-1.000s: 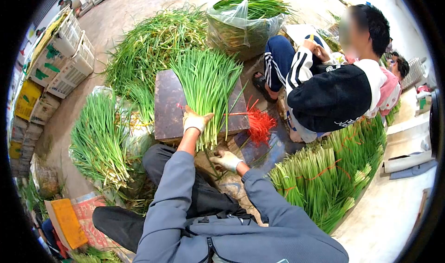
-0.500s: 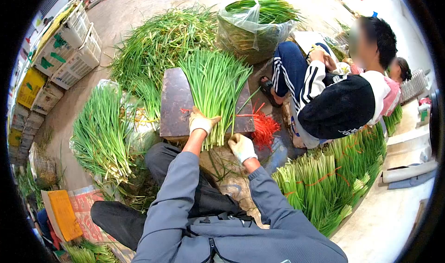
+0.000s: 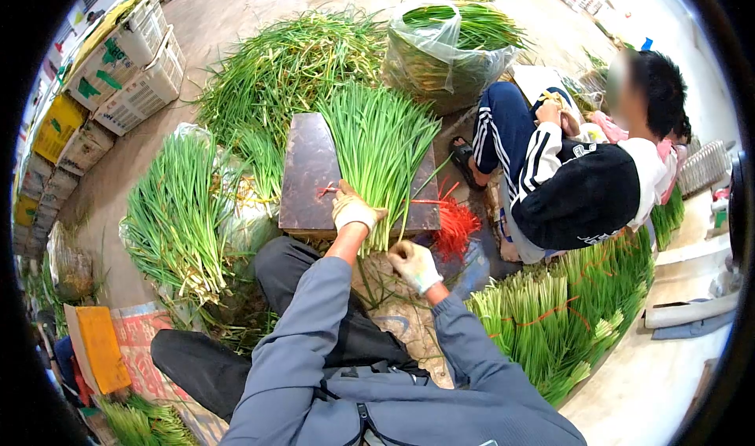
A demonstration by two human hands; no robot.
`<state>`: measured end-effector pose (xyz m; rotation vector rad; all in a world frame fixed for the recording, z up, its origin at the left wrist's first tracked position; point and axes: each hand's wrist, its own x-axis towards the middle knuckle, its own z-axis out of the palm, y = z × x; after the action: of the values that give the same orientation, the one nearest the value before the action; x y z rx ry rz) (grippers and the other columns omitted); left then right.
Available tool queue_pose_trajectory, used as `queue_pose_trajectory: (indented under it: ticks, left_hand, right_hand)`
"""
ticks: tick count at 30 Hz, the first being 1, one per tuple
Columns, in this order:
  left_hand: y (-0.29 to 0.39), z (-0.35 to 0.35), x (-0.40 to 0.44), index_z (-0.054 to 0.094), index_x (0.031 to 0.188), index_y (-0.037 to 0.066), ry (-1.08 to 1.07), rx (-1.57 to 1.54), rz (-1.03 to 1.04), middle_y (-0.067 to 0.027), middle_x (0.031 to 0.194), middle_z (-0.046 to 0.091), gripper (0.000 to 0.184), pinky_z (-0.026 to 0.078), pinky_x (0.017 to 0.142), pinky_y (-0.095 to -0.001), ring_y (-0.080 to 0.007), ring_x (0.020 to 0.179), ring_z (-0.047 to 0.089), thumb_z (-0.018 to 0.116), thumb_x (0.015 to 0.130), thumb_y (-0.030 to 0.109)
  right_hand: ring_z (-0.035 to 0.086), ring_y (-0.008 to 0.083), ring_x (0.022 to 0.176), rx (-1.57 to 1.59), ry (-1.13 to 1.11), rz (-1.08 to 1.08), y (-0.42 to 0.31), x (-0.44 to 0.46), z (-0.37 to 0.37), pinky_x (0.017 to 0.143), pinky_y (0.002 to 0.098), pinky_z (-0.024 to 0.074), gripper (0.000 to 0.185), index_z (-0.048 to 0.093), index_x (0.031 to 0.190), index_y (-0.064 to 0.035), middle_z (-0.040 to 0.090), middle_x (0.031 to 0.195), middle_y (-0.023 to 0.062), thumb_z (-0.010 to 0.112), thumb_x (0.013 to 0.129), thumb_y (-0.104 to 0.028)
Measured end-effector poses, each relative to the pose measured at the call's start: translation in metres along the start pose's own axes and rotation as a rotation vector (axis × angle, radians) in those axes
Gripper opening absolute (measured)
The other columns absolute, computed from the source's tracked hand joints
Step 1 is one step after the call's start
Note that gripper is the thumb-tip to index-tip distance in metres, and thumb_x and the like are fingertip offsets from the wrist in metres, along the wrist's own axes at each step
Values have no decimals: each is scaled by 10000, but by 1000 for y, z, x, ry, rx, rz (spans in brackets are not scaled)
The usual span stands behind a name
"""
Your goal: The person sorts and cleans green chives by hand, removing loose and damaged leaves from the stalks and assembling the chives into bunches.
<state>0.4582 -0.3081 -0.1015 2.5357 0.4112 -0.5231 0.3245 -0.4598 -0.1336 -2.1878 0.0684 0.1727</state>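
My left hand [image 3: 354, 209], in a pale work glove, grips a loose bunch of garlic chives [image 3: 381, 143] low on its stalks. The green leaves fan away from me over a dark brown board [image 3: 303, 175], and the pale cut ends overhang its near edge. Just below and to the right of those ends is my right hand [image 3: 416, 266], also gloved, its fingers curled together in a pinch; whatever they hold cannot be made out. A heap of red ties [image 3: 454, 227] hangs at the board's right corner, with one strand lying across towards the bunch.
A pile of chives [image 3: 173, 218] lies left, and a larger heap [image 3: 291, 76] behind. A full plastic bag [image 3: 444, 60] stands at the back. Tied bundles [image 3: 543, 304] stand right, near a seated person [image 3: 582, 178]. Stacked crates [image 3: 141, 68] line the far left.
My right hand has turned slightly, its fingers curling closer together near the stalk ends. My left hand keeps its grip on the bunch. The whole view has shifted a little.
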Motion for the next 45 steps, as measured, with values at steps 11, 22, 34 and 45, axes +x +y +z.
queue_pose_trajectory:
  ticks: [11, 22, 34, 45]
  left_hand:
    - [-36, -64, -45, 297, 1485, -50, 108, -192, 318, -277, 1474, 405, 1074, 311, 1163, -432, -365, 1400, 379, 755, 744, 579]
    - [-318, -212, -320, 470, 1387, -31, 4, -935, 47, -164, 1164, 659, 530, 516, 944, -339, -216, 1071, 638, 664, 906, 81]
    - [-338, -163, -384, 511, 1326, -55, 280, -1159, 14, -159, 1081, 686, 471, 542, 847, -322, -196, 956, 665, 655, 903, 90]
    - [-384, -195, -195, 610, 1225, -27, 320, -1162, -46, -94, 921, 706, 394, 506, 610, -276, -132, 708, 651, 624, 945, 249]
  right_hand:
    - [666, 398, 1008, -437, -474, 118, 44, -91, 28, 872, 454, 534, 467, 638, 1249, -136, 696, 1071, 225, 713, 816, -296]
    - [702, 311, 871, 197, -360, -396, -215, -27, 94, 790, 355, 537, 213, 698, 1012, -51, 712, 932, 165, 690, 894, -229]
    - [663, 241, 830, 183, -471, 212, -222, 91, 353, 709, 370, 518, 426, 665, 1127, 25, 695, 964, 157, 660, 883, -324]
    - [670, 176, 832, 842, -387, -178, -225, 39, 326, 669, 305, 572, 179, 585, 1113, -32, 659, 1009, 81, 605, 945, -89]
